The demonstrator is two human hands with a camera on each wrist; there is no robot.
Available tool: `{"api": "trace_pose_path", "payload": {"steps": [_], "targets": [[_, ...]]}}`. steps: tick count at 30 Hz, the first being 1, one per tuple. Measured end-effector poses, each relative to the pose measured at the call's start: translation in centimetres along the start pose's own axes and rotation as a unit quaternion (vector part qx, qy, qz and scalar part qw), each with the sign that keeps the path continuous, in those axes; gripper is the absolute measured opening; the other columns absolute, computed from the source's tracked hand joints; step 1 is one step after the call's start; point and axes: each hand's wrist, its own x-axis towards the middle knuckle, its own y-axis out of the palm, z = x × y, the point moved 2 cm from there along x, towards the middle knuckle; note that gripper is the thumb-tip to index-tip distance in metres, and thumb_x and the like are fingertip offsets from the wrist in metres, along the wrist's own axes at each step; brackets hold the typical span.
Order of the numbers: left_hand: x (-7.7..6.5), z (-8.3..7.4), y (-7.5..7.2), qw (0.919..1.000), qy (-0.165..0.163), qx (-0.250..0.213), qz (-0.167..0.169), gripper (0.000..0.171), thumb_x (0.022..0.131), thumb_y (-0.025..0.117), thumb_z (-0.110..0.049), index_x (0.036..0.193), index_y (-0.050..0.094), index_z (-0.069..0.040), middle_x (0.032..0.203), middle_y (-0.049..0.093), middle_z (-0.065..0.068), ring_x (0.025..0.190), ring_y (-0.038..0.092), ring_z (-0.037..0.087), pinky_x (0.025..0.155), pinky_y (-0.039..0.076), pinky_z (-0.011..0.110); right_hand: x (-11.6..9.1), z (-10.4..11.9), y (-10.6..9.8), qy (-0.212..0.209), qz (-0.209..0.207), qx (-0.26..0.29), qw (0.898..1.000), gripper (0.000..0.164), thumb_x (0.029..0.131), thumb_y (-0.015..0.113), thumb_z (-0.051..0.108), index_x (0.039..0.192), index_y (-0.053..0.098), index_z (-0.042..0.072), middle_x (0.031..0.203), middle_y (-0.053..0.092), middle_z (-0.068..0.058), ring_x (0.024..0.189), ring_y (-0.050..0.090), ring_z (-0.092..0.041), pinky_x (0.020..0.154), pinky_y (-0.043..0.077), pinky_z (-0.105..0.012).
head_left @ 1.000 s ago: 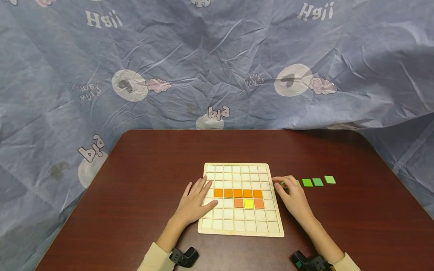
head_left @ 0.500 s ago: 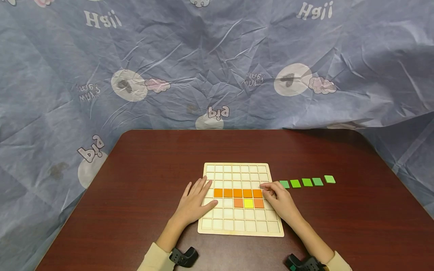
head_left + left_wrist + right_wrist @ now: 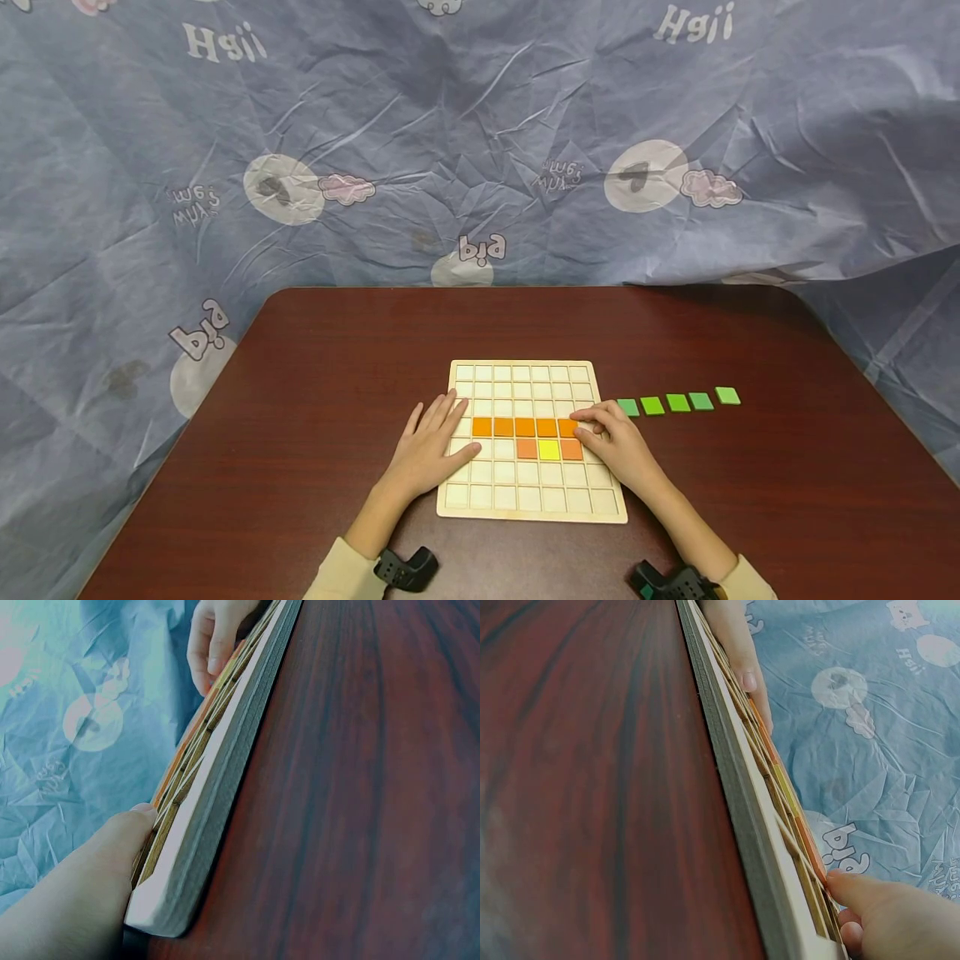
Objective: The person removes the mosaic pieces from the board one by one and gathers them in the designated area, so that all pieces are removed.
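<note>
A pale wooden grid board (image 3: 528, 500) lies on the table. Set in its cells are a row of orange tiles (image 3: 525, 427) and, just below, two salmon tiles (image 3: 527, 449) either side of a yellow tile (image 3: 549, 450). My left hand (image 3: 423, 454) rests with spread fingers over the board's left edge, its thumb (image 3: 135, 817) on the rim in the left wrist view. My right hand (image 3: 618, 442) reaches over the right edge, with thumb and index finger bent around the corner of the rightmost orange tile (image 3: 567, 427). Its thumb (image 3: 847, 885) shows at the tiles' edge in the right wrist view.
Several green tiles (image 3: 678, 403) lie in a loose row on the brown table (image 3: 360, 350), to the right of the board. A blue-grey patterned cloth (image 3: 420, 125) hangs behind the table. Each wrist wears a black camera band (image 3: 407, 569).
My right hand has moved left from beside the green tiles onto the board's right side, its fingertips now at the last orange tile. The left hand has stayed put.
</note>
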Motion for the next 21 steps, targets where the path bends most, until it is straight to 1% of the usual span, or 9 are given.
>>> {"api": "trace_pose_path", "payload": {"steps": [8,13,17,21], "targets": [[0.11,0.08,0.03,1.0,-0.005,0.003,0.005,0.072,0.086,0.036,-0.064,0.146,0.02,-0.026,0.154,0.013,-0.004,0.142,0.013,0.015,0.115,0.003,0.043,0.12,-0.05,-0.01,0.008,0.001,0.0,1.0,0.017,0.083,0.066,0.019,0.099,0.069,0.014,0.093,0.052,-0.001,0.075,0.041,-0.005,0.063,0.037,-0.019],[0.15,0.11,0.0,1.0,-0.001,0.003,0.0,0.072,0.086,0.038,-0.063,0.146,0.022,-0.025,0.154,0.014,-0.002,0.142,0.015,0.017,0.114,0.005,0.045,0.13,0.0,-0.01,0.009,0.002,0.001,1.0,0.016,0.082,0.067,0.018,0.098,0.069,0.014,0.093,0.052,-0.001,0.075,0.042,-0.005,0.064,0.037,-0.019],[0.13,0.15,0.06,0.9999,-0.006,0.007,0.005,0.073,0.086,0.036,-0.064,0.146,0.019,-0.027,0.154,0.012,-0.004,0.142,0.012,0.015,0.115,0.003,0.044,0.09,-0.08,0.0,0.006,0.004,0.0,1.0,0.017,0.082,0.067,0.018,0.098,0.068,0.014,0.094,0.053,0.0,0.076,0.042,-0.005,0.064,0.038,-0.019],[0.06,0.08,0.1,1.0,-0.006,0.003,0.006,0.072,0.086,0.036,-0.064,0.146,0.02,-0.026,0.154,0.012,-0.005,0.142,0.012,0.015,0.115,0.003,0.043,-0.05,-0.08,-0.03,0.0,0.003,-0.005,1.0,0.016,0.082,0.067,0.018,0.098,0.067,0.016,0.095,0.054,0.001,0.076,0.043,-0.006,0.065,0.038,-0.02]]}}
